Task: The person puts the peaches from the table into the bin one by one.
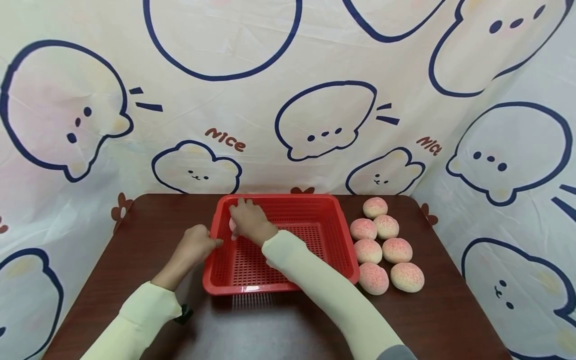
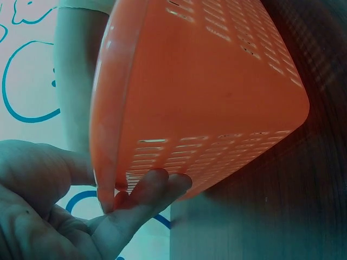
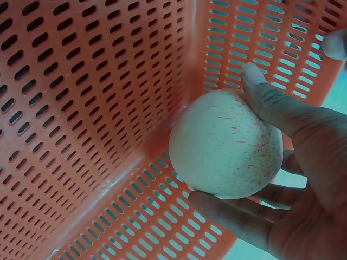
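Observation:
My right hand (image 1: 253, 221) is inside the red plastic basket (image 1: 281, 288), near its far left corner. It holds a pale peach (image 3: 222, 143) with pink speckles, thumb on one side and fingers curled round the other. In the head view most of that peach is hidden behind the hand. On the basket's left side, my left hand (image 1: 198, 245) pinches the rim. The left wrist view shows its thumb on one side of the rim and fingertips against the slotted outer wall (image 2: 217, 81).
Several pink and cream peaches (image 1: 397, 250) lie in two uneven columns on the dark wooden table (image 1: 153, 225), just right of the basket. A patterned cloth (image 1: 256, 110) hangs behind the table and along its sides. A small dark object (image 1: 184, 314) shows beside the left sleeve.

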Demonstrator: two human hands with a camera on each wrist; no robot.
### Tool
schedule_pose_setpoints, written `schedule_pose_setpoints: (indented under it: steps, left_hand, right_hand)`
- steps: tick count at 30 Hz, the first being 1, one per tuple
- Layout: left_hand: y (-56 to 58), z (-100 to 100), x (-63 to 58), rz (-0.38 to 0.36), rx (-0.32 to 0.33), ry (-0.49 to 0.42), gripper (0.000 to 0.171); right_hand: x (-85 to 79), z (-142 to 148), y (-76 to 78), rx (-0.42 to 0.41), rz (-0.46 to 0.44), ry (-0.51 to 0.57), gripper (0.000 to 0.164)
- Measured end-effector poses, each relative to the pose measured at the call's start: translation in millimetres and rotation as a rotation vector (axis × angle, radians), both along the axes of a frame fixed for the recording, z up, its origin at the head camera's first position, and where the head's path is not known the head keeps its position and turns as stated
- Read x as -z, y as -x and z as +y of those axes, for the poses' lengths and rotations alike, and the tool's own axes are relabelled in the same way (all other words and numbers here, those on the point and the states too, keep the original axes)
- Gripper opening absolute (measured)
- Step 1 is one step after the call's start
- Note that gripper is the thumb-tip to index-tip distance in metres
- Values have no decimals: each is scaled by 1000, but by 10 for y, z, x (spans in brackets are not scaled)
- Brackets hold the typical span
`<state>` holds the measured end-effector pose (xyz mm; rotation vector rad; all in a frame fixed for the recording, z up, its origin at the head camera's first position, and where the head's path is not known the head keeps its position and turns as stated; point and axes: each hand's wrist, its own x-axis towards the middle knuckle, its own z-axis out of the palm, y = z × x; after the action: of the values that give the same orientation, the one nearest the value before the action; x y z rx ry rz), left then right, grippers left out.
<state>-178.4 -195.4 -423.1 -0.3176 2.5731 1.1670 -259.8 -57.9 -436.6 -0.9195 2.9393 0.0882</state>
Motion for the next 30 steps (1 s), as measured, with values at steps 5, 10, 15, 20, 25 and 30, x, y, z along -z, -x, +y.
schedule_pose_setpoints:
  steps: [5,10,15,20,25,30]
  left_hand:
    - [-1,2,14,0,0,1,30]
    - [-3,2,22,4,7,-13,31]
    - [5,-2,9,14,7,-8,32]
    - [5,6,1,2,-3,0,31]
    - [3,10,3,-4,-8,2,31]
    - [-10,14,13,1,-7,5,31]
  right_hand:
    - [60,-13,-33,-27,26,-55,49]
    - [104,-11,-31,-30,29,-72,54]
    - [106,-6,-10,-28,30,-54,49]
    - [132,-11,11,-1,-1,-35,38]
    - [152,-8,12,15,-20,-21,42]
    - [138,-5,-14,24,-13,-26,57]
